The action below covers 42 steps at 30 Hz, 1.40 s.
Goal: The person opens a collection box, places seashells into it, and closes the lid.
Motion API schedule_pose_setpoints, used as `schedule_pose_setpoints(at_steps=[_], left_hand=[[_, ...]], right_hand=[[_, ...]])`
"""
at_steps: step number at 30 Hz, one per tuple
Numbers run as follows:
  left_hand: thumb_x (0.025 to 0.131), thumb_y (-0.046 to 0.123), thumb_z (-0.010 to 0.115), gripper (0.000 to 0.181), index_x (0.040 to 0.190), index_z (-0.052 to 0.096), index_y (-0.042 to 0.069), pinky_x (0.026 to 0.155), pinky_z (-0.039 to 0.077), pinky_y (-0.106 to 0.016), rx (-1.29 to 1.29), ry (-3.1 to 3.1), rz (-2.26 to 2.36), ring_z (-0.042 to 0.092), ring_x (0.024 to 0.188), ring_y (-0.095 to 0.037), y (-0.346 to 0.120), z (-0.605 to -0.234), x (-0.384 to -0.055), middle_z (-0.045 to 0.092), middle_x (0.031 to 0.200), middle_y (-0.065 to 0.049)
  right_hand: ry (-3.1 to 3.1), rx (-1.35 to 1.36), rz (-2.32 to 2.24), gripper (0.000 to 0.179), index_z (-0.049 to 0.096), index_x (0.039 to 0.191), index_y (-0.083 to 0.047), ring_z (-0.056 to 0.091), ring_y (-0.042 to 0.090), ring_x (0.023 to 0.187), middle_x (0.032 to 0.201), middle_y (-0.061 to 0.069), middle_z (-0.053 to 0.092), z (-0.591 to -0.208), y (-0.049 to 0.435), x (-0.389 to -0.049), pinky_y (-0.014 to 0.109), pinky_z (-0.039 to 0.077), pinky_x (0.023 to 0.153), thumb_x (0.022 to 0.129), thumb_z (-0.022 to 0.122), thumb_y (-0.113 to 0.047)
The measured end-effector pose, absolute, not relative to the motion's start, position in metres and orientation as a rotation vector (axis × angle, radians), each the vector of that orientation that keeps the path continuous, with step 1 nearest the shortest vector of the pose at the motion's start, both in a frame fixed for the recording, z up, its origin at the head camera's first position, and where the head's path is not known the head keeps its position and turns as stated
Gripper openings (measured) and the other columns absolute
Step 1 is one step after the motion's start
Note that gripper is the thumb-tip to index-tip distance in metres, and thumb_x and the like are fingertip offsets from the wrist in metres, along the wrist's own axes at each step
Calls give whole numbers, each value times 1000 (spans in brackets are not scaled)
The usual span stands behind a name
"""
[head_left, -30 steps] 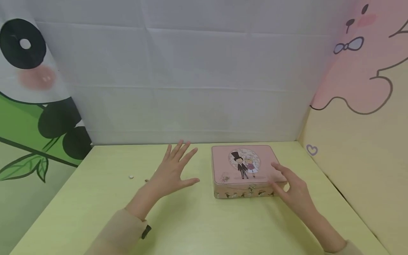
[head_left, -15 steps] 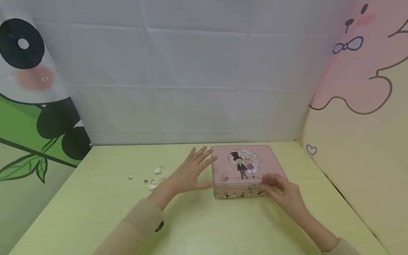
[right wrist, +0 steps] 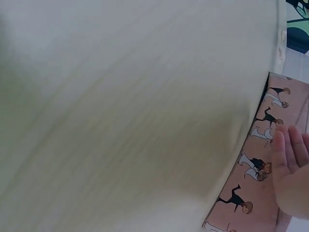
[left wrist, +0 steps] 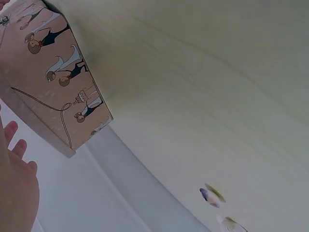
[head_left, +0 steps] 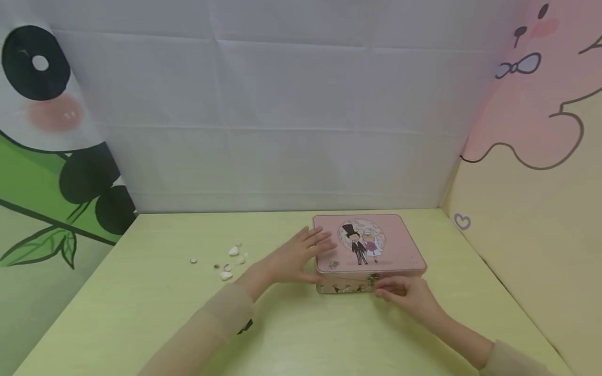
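Note:
A pink tin box (head_left: 400, 250) with a printed couple on its lid lies closed on the table, a small metal clasp (head_left: 373, 278) at its front. My left hand (head_left: 296, 256) is at the box's left edge, fingers spread over the lid's corner and thumb along the front. In the left wrist view part of the left hand (left wrist: 19, 188) shows beside the box's printed side (left wrist: 58, 72). My right hand (head_left: 411, 297) has its fingertips right at the clasp, thumb below the index finger. The right wrist view shows the right hand's fingers (right wrist: 289, 150) fairly straight against the box front (right wrist: 241, 193).
Several small seashells (head_left: 226, 275) lie on the table (head_left: 164, 313) to the left of my left hand. A white cloth wall (head_left: 282, 130) stands behind the table, with printed cartoon panels at both sides.
My left hand has moved right, from over the table to the box's left edge, uncovering the shells. My right hand has gone from the lid's right side down to the front clasp.

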<state>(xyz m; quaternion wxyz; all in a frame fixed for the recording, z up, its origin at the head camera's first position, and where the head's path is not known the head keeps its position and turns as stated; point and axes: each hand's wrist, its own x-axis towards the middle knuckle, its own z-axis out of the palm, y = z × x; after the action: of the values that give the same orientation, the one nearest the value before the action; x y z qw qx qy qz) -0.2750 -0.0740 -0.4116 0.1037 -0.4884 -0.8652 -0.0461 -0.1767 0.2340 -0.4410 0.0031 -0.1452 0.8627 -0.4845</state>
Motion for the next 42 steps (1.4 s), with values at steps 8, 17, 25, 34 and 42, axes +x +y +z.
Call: schedule_pose_setpoints(at_steps=[8,17,25,34,42], left_hand=[[85,57,58,74,146,36,20,115,20,-41,-1473,-2567,-150,25,142,-25,-71,-416,-275,32,152,-3],[87,56,56,70,145,38,20,115,20,-36,-1501,-2567,-159,26,141,-22,-71,-419,-278,34,151,0],[88,53,57,66,142,43,18,115,20,-36,-1537,-2551,-196,27,141,-23,-72,-418,-279,36,150,-2],[88,53,58,65,140,45,17,116,19,-35,-1550,-2544,-206,28,140,-23,-71,-419,-280,36,150,-3],[88,53,57,65,141,44,18,116,17,-34,-1538,-2588,-216,24,142,-21,-71,-420,-279,34,151,-1]], right_hand=[[2319,-297,-1711,40,61,113,11,70,24,89,101,21,69,-452,226,-180,30,56,75,86,68,-18],[2108,37,-1904,45,55,115,16,70,25,89,99,22,69,-454,208,-179,35,55,78,90,64,-21],[2114,225,-2022,43,57,113,15,70,22,83,96,19,70,-458,203,-178,34,56,75,89,65,-20],[2019,335,-2153,33,61,109,8,69,19,84,93,13,71,-466,200,-177,30,55,78,88,67,-17],[1980,392,-2242,28,64,102,6,69,19,77,85,10,71,-475,198,-181,30,56,74,90,65,-19]])
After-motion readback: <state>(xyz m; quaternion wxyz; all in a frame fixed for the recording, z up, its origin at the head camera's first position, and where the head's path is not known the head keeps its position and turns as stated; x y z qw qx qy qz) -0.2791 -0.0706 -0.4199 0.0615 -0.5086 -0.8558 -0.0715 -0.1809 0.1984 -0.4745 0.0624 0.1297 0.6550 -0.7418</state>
